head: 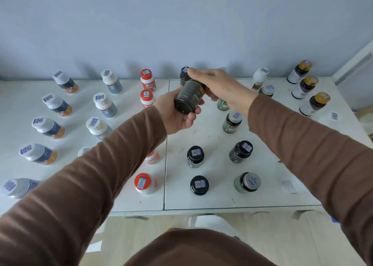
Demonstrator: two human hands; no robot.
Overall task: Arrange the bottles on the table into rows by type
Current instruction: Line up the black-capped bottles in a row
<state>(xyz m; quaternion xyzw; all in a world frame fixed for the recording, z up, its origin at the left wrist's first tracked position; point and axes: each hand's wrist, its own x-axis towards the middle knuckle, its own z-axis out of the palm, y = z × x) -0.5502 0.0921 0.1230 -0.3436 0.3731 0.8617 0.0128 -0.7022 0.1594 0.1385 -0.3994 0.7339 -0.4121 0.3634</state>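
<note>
You face a plain pale blue wall (181, 23) behind the white surface (212, 136), light wood floor (272, 241) below.

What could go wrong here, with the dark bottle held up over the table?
1. The dark bottle is tilted in mid-air between the left hand and right hand; if it slips, it may land on the black-capped bottles below.
2. The left sleeve passes low over the orange-capped bottles and could knock one over.
</note>
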